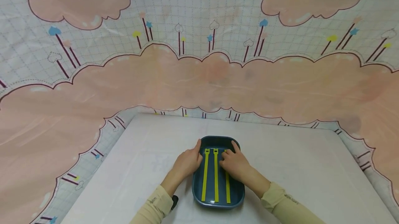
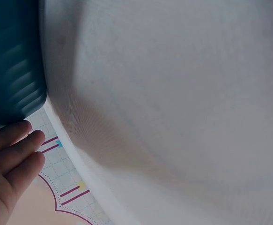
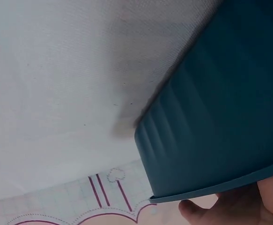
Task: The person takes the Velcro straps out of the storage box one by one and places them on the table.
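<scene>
A dark blue oblong tray point(image 1: 218, 206) stands on the white tabletop with three yellow cable ties lying lengthwise in it. Two of them, the left cable tie point(image 1: 204, 179) and the middle cable tie point(image 1: 216, 179), show their slotted heads at the far end. My left hand point(image 1: 188, 161) holds the tray's left rim, and in the left wrist view its fingers point(image 2: 21, 159) lie along the tray's outside. Reaching over the right rim, my right hand point(image 1: 235, 163) pinches the right cable tie point(image 1: 228, 187) near its head, which the fingers mostly cover.
The white tabletop point(image 1: 149, 154) extends around the tray on both sides. A cloth point(image 1: 199, 82) printed with clouds hangs behind the table and shows along its edges. Something small and black point(image 1: 175, 201) sits at the left cuff.
</scene>
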